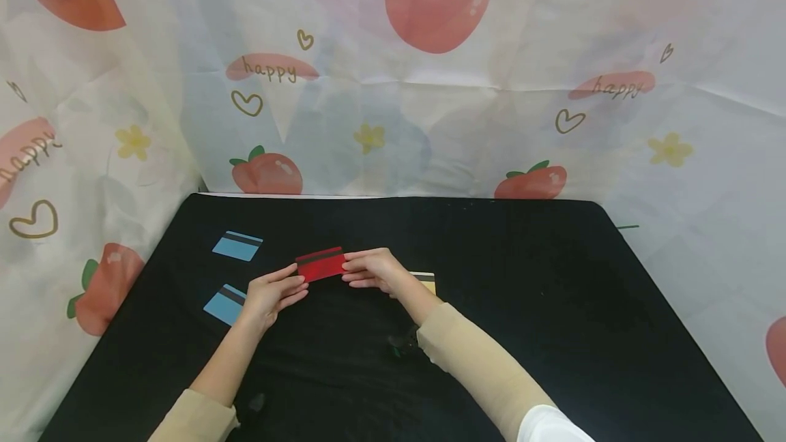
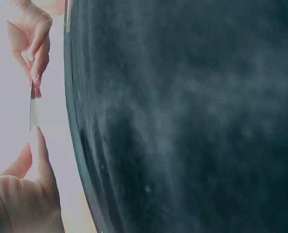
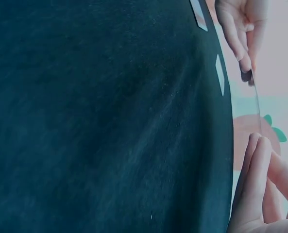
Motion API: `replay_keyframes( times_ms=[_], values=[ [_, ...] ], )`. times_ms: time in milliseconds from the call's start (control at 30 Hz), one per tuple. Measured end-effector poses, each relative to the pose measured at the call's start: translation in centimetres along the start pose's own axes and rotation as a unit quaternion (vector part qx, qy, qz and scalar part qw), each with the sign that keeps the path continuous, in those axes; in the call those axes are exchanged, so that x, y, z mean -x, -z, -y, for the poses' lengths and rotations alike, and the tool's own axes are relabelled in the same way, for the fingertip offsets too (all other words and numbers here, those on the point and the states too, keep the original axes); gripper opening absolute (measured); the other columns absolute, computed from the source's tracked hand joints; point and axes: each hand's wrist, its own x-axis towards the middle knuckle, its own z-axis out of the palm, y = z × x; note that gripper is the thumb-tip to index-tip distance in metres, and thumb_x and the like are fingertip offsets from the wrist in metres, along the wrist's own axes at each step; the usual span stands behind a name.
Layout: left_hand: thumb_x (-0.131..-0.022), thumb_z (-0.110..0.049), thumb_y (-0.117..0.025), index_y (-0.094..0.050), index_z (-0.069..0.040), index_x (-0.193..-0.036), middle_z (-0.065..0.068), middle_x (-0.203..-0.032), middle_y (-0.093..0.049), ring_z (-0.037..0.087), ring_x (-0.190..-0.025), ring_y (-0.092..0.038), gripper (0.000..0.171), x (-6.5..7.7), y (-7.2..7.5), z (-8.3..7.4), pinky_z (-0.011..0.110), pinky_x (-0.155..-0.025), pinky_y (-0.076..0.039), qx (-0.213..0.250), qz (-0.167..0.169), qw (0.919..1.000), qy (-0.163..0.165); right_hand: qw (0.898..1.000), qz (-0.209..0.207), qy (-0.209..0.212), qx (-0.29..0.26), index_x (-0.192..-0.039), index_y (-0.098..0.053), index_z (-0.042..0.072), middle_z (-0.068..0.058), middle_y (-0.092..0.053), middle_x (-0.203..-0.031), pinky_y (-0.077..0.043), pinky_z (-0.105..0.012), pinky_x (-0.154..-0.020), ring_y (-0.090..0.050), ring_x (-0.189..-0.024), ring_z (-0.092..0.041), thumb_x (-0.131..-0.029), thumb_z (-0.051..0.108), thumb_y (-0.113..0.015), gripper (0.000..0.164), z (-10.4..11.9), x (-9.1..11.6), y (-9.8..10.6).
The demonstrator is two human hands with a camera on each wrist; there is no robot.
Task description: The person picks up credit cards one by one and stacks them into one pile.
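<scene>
A red card (image 1: 321, 266) with a dark stripe along its upper part is held up between both hands over the black-covered table. My left hand (image 1: 270, 295) pinches its left end between thumb and fingers. At the other end, my right hand (image 1: 377, 269) grips the card the same way. Both wrist views show the card (image 2: 33, 111) almost edge-on, as a thin strip between the fingertips. One blue card (image 1: 237, 245) lies beyond the left hand. Another blue card (image 1: 224, 304) is partly covered by that hand, and a pale yellow card (image 1: 425, 281) by the right forearm.
The table's black cloth (image 1: 522, 278) reaches back to a light curtain (image 1: 430, 135) printed with fruit, hearts and flowers. More of that curtain hangs along the left and right sides. A small dark object (image 1: 402, 344) is by the right sleeve.
</scene>
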Motion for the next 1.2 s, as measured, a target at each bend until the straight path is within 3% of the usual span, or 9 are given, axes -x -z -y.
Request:
replay_keyframes(
  times_ms=[533,800,1033,1200],
  values=[
    [-0.085,-0.004,-0.062,-0.050,-0.001,-0.129,0.016,-0.102,-0.066,0.022,-0.082,-0.068,0.046,0.2,-3.0,0.6,0.032,-0.072,-0.055,-0.027,0.021,0.9993,-0.014,0.999,-0.044,0.011,-0.007,-0.113,-0.064,0.003,-0.014,-0.069,-0.091,-0.057,-0.032,-0.063,-0.068,-0.070,-0.019,-0.080,0.004,-0.068,0.033,-0.5,2.6,2.7],
    [-0.085,0.002,-0.060,-0.052,0.002,-0.127,0.015,-0.094,-0.067,0.022,-0.077,-0.068,0.043,0.1,-4.4,1.1,0.033,-0.070,-0.056,-0.019,0.031,0.9993,-0.011,0.998,-0.064,0.009,-0.005,-0.115,-0.064,0.004,-0.013,-0.069,-0.091,-0.057,-0.031,-0.062,-0.068,-0.071,-0.019,-0.079,0.006,-0.069,0.036,-0.9,3.6,3.9],
    [-0.086,0.003,-0.058,-0.053,0.002,-0.126,0.019,-0.101,-0.065,0.020,-0.076,-0.068,0.041,0.0,-5.6,1.4,0.034,-0.070,-0.056,-0.028,0.035,0.9989,-0.015,0.997,-0.077,0.026,-0.002,-0.115,-0.063,0.001,-0.015,-0.069,-0.092,-0.057,-0.032,-0.063,-0.068,-0.068,-0.019,-0.080,0.004,-0.068,0.036,-1.3,4.4,4.9],
    [-0.085,0.004,-0.058,-0.054,0.002,-0.125,0.018,-0.097,-0.066,0.020,-0.075,-0.068,0.040,-0.1,-6.4,1.7,0.034,-0.069,-0.056,-0.030,0.039,0.9986,-0.018,0.996,-0.085,0.023,-0.012,-0.114,-0.062,-0.001,-0.017,-0.068,-0.094,-0.057,-0.035,-0.065,-0.068,-0.069,-0.021,-0.079,0.003,-0.068,0.036,-1.6,4.7,5.7]
  ],
)
